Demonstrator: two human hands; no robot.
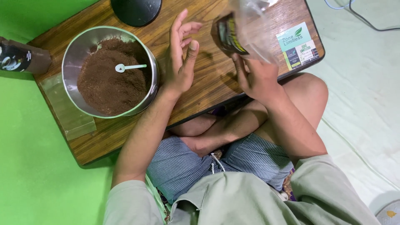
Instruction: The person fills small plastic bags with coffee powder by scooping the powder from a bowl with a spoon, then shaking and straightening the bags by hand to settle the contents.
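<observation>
R hand [256, 77] grips a clear plastic pouch with dark printed label [233, 35] above the brown wooden table [208, 83], at 1 o'clock. L hand [181, 58] open, fingers spread, holding nothing, just beside pouch. Steel bowl of brown powder [110, 71] w/ small white spoon [129, 67] at 10 o'clock

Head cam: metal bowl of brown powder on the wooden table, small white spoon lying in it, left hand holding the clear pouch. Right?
Not quite: the clear pouch is held by the right hand. The left hand is open and empty, between the pouch and the metal bowl. The rest stands: brown powder fills the bowl on the wooden table, with the small white spoon lying in it. The head view shows this.
</observation>
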